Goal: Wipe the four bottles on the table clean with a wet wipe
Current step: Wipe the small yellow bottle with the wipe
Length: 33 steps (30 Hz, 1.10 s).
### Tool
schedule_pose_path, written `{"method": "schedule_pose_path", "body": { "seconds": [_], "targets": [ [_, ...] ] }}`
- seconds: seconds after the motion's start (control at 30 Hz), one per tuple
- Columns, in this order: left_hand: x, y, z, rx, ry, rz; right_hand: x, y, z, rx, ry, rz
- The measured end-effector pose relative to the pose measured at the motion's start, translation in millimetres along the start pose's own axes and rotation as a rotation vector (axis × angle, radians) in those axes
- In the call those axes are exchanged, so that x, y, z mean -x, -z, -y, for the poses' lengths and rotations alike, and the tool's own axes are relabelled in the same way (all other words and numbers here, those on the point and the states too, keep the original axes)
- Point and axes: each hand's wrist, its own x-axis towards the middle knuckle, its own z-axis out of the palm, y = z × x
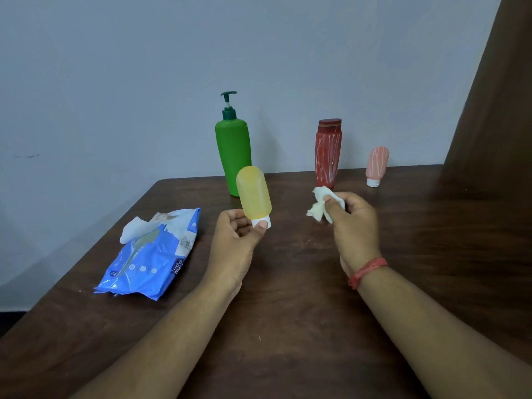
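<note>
one bottle, the yellow one (254, 193), is up off the table (288, 283), pinched only by its white cap in the left hand (239, 240); the right hand (352, 223) clutches the wipe (321, 207) apart from it. a wet rub could twist it loose.

Left hand (240, 234) and right hand (352, 223), both gripping.

Only partly legible txt: blue wet wipes pack (149, 254), 9 o'clock on table, white letters "mee" / "me…" cut off. Barcode sticker unreadable. Bottles: no txt.
</note>
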Motion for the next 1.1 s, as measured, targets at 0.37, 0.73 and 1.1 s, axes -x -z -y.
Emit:
{"method": "schedule_pose_path", "body": {
  "seconds": [0.37,0.73,1.1],
  "targets": [
    [-70,-35,8,-0.432,-0.044,0.201,-23,14,-20,-0.122,-0.212,-0.211],
    [-143,-84,26,-0.656,-0.108,0.159,-29,12,-26,-0.209,-0.229,-0.182],
    [-182,-99,38,-0.725,-0.104,0.137,-32,9,-25,-0.233,-0.217,-0.134]
  ]
}}
